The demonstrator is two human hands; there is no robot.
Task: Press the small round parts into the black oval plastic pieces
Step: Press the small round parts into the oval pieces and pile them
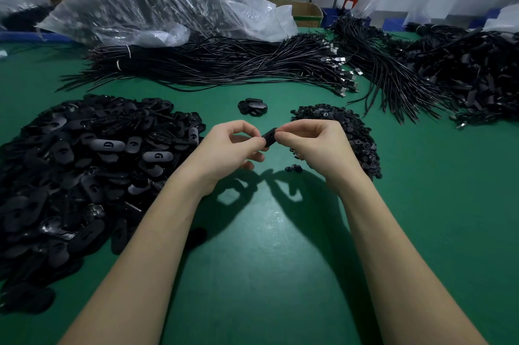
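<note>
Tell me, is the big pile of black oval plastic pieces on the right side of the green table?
No, the big pile of black oval plastic pieces lies on the left of the green table.

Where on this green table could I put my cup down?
Bare mat lies near you between the forearms, and right of the round-parts pile. It is crowded left with the oval pile and behind with cables.

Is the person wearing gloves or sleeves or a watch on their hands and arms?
No. The left hand and right hand are bare, with no gloves, rings or watch showing. Both forearms are bare too, with no sleeves in view.
</note>
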